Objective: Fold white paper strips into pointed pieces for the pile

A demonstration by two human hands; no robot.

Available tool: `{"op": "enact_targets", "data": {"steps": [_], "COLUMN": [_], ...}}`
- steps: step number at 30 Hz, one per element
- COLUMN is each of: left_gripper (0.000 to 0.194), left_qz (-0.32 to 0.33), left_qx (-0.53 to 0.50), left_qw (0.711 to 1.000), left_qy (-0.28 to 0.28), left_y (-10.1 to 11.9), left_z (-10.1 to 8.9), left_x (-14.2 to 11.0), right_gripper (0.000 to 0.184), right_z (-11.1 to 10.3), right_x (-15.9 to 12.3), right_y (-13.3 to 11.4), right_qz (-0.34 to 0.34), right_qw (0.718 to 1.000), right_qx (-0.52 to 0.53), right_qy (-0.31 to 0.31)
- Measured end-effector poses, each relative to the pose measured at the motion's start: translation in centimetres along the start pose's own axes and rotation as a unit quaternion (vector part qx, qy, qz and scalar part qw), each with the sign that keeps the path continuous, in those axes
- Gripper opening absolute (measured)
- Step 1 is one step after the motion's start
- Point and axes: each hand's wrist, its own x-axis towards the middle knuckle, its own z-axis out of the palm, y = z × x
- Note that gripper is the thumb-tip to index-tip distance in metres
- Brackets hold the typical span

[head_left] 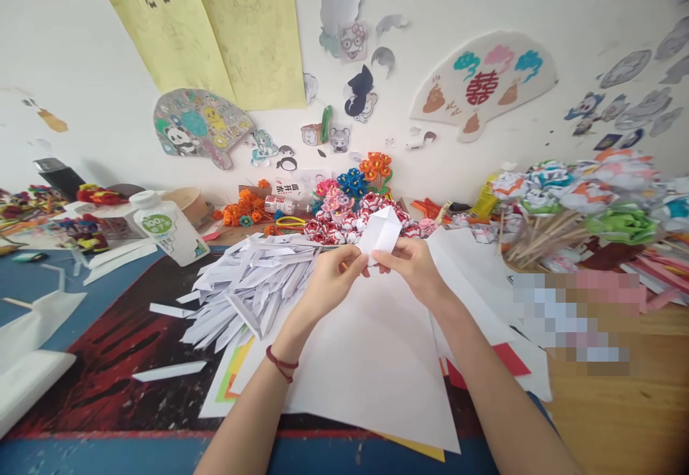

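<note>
Between my two hands a small folded piece of white paper (383,229) is held up above the table, its top coming to a point with creases showing. My left hand (336,278) pinches its lower left edge between thumb and fingers. At the lower right edge, my right hand (414,265) grips it with the thumb in front. Under my hands lies a large white paper sheet (377,360). A pile of folded white paper strips (252,281) is heaped to the left of my left hand.
A white bottle (168,227) stands tilted at the left. Red-and-white paper flowers (334,229) lie behind my hands, with blue flowers (352,184) above them. Wooden sticks with paper flowers (549,234) are bunched at the right. A loose strip (169,371) lies on the dark mat (113,360).
</note>
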Motion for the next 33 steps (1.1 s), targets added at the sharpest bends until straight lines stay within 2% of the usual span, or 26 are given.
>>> {"op": "enact_targets", "data": {"steps": [4, 11, 16, 18, 20, 23, 26, 30, 33], "left_gripper": [0.029, 0.028, 0.022, 0.021, 0.020, 0.020, 0.020, 0.019, 0.016], "left_qz": [0.016, 0.006, 0.006, 0.010, 0.016, 0.014, -0.002, -0.005, -0.019], "left_qx": [0.001, 0.028, 0.044, 0.052, 0.058, 0.082, 0.130, 0.160, 0.167], "left_qw": [1.000, 0.999, 0.995, 0.995, 0.998, 0.996, 0.987, 0.984, 0.983], "left_qy": [-0.008, 0.041, 0.095, 0.080, 0.037, -0.020, -0.089, -0.075, -0.081], "left_y": [0.2, -0.3, -0.4, -0.6, -0.9, -1.2, -1.4, -2.1, -3.4], "left_z": [-0.1, 0.1, -0.3, -0.9, -1.7, -2.9, -3.6, -3.1, -2.3], "left_x": [-0.1, 0.1, 0.1, 0.2, 0.3, 0.6, 0.5, -0.6, -2.0], "right_gripper": [0.021, 0.026, 0.032, 0.034, 0.039, 0.039, 0.039, 0.043, 0.036], "right_z": [0.1, 0.0, 0.1, 0.0, -0.4, -1.6, -2.8, -3.1, -2.6], "right_x": [0.0, 0.1, 0.2, 0.3, 0.6, 1.0, 0.9, -0.3, -1.6], "right_y": [0.0, 0.3, 0.7, 0.7, 0.8, 1.0, 1.5, 2.9, 3.9], "right_qz": [-0.003, 0.005, 0.048, 0.051, 0.038, 0.048, 0.100, 0.154, 0.136], "right_qw": [1.000, 1.000, 0.996, 0.996, 0.999, 0.999, 0.992, 0.979, 0.973], "right_qx": [-0.011, -0.011, -0.011, -0.004, 0.015, 0.004, -0.057, -0.094, -0.157], "right_qy": [0.012, 0.014, -0.071, -0.079, -0.020, 0.023, -0.047, -0.098, -0.105]}}
